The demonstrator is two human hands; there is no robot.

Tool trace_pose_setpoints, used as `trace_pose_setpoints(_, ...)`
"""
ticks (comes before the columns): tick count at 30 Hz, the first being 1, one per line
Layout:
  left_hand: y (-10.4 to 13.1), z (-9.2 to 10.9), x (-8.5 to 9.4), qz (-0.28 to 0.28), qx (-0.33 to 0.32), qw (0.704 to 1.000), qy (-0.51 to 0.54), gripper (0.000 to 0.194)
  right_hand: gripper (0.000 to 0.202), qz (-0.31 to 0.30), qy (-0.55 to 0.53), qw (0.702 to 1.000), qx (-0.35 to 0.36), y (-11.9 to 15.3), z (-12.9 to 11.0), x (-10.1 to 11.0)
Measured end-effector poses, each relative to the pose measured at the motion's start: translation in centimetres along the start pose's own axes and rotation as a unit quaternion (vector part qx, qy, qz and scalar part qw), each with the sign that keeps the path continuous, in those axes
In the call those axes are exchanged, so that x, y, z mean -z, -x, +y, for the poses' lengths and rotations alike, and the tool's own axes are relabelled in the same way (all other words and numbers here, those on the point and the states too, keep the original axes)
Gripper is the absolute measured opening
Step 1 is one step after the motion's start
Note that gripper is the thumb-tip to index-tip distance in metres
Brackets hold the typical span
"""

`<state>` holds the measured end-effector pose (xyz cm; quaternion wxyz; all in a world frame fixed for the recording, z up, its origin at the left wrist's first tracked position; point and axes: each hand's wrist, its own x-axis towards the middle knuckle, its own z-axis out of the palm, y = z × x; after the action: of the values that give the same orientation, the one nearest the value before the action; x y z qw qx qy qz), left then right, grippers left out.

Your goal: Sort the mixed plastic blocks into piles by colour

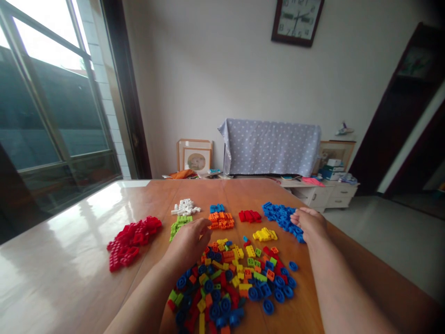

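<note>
A large mixed heap of coloured bricks (229, 278) lies near the front of the wooden table. My left hand (189, 239) is over the heap's far left side, beside the green bricks (179, 225) and orange bricks (221, 221); its fingers are bent, and what they hold, if anything, is hidden. At the right, my right hand (309, 222) touches or hovers at the edge of the blue brick pile (281, 217), fingers curled together. Between the hands are red bricks (249, 216) and yellow bricks (265, 234). White bricks (186, 206) and small blue bricks (217, 208) lie farther back.
A big red brick pile (134, 241) lies on the left of the table (69, 246). Beyond the table are a low white cabinet (325, 195), a cloth-covered object (273, 147) and leaning picture frames (196, 157). A window is at the left.
</note>
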<state>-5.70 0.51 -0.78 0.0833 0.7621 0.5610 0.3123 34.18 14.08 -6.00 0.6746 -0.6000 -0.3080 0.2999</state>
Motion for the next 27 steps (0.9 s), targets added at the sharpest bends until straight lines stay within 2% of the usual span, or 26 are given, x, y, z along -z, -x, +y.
trace_pose_setpoints(7, 0.0, 0.0, 0.4, -0.014, 0.013, 0.999, -0.033, 0.023, 0.032, -0.030, 0.024, 0.999, 0.037, 1.3, -1.2, -0.8)
trace_pose_setpoints(10, 0.0, -0.2, 0.4, -0.019, 0.024, 0.998, -0.051, 0.021, 0.029, -0.085, 0.053, 0.994, 0.049, 3.4, -2.3, -1.5)
trace_pose_setpoints(12, 0.0, -0.3, 0.5, -0.018, 0.033, 0.997, -0.064, 0.020, 0.027, -0.156, 0.086, 0.982, 0.061, 5.2, -3.0, -2.1)
trace_pose_setpoints(15, -0.1, -0.5, 0.7, -0.017, 0.047, 0.996, -0.080, 0.020, 0.023, -0.313, 0.196, 0.917, 0.150, 8.1, -3.6, -3.1)
trace_pose_setpoints(17, 0.0, -0.5, 0.9, -0.011, 0.059, 0.994, -0.092, 0.021, 0.021, -0.386, 0.251, 0.866, 0.196, 9.6, -3.5, -3.7)
trace_pose_setpoints(19, 0.0, -0.5, 1.1, -0.005, 0.076, 0.991, -0.107, 0.021, 0.020, -0.434, 0.295, 0.824, 0.214, 10.5, -3.3, -4.1)
trace_pose_setpoints(22, 0.1, -0.4, 1.3, -0.001, 0.099, 0.987, -0.130, 0.021, 0.015, -0.463, 0.355, 0.784, 0.215, 11.1, -3.0, -4.3)
trace_pose_setpoints(27, 0.1, -0.3, 1.1, -0.013, 0.105, 0.986, -0.130, 0.022, 0.015, -0.447, 0.430, 0.755, 0.214, 12.5, -3.7, -4.5)
